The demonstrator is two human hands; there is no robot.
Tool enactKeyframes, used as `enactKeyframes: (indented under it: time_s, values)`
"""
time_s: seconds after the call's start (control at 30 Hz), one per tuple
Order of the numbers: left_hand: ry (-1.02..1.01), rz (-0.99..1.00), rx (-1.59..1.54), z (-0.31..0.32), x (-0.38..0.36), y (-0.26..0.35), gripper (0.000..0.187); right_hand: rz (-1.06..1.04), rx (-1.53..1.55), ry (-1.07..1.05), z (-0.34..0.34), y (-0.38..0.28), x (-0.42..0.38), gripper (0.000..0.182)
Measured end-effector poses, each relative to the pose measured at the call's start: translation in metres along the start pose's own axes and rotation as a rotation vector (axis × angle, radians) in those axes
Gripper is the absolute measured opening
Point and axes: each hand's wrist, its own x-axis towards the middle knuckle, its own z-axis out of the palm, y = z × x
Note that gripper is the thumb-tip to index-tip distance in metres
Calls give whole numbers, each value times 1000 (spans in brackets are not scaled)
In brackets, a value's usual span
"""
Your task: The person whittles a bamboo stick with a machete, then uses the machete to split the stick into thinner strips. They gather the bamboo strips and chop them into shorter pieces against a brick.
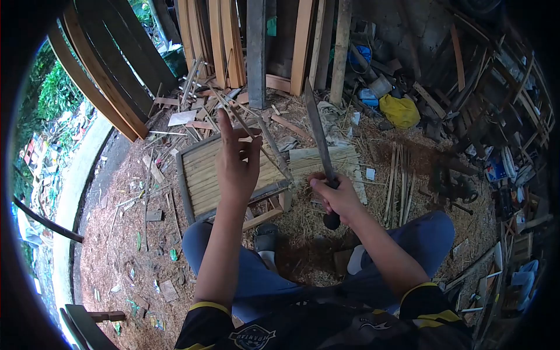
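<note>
My right hand (338,198) is wrapped round the dark handle of a machete (318,128), whose long blade points up and away from me. In my raised left hand (238,154), the index finger stretches upward while the thumb and other fingers close on a thin bamboo strip (269,156). That strip slants from upper left to lower right. Below my left hand stands a low wooden frame topped with bamboo slats (204,175), partly covered by my forearm. Beside it, beyond my right hand, lies a flat layer of pale bamboo strips (344,160).
Loose bamboo strips (398,181) lie right of my right hand. Wood shavings (128,233) cover the floor. Boards (227,41) and posts stand at the back, near a yellow bag (399,111). Scrap wood (466,111) is heaped at right; a concrete edge (73,204) runs along the left.
</note>
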Motion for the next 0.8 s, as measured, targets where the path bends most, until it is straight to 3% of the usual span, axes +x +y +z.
enactKeyframes:
  time_s: [0.23, 0.33, 0.43, 0.57, 0.6, 0.73, 0.8]
  values:
    - [-51, -25, 59, -19, 2, 13, 94, 26, -72, -13, 4, 0, -5, 25]
    - [-10, -38, -68, -17, -3, 14, 91, 9, -127, -36, 3, 5, -3, 28]
    - [-97, -73, -24, -25, -6, 15, 95, 0, -168, -52, 6, 1, -7, 29]
    - [-22, 27, -84, -30, -5, 23, 77, -39, -89, -106, 11, 1, -10, 29]
    - [71, 5, -116, -31, -6, 28, 59, -54, -104, -110, 13, -2, -12, 27]
    - [213, 133, 8, -50, 2, 43, 31, -95, -155, -170, 19, -10, -19, 33]
    - [170, 80, -5, -56, -1, 51, 30, -119, -182, -202, 24, -12, -22, 39]
